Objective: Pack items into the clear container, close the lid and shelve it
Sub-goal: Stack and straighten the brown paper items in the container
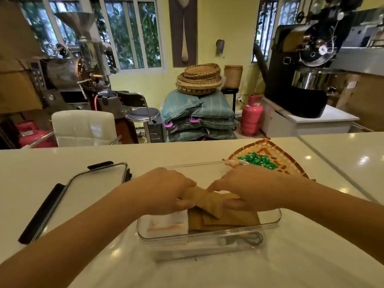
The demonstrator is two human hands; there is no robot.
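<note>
Two hands met over the box [207, 238], a clear tub that sat on the white desk [301, 256] nearest the viewer. Against its near wall lay a grey cable [252, 239]. Farther in, a white packet [166, 224] lay at the 9 o'clock side and flat brown packets [230, 222] at the 3 o'clock side. Above these, the left hand [166, 190] and the right hand [247, 188] each pinched an end of a brown packet [209, 201], thumb below and fingers curled over the top; it hung tilted just over the stack.

At 9 o'clock from the box, apart from it, the lid [87, 194] lay flat on the desk, its black clasps folded out. At 1 o'clock, just behind the box's far rim, a woven tray [291, 163] held a heap of small green pieces [259, 160].

Beyond the desk's far edge stood a white chair [83, 127], stacked sacks [197, 119] with baskets [199, 80] on top, a pink gas cylinder [251, 115], and roasting machines at 10 and 2 o'clock.
</note>
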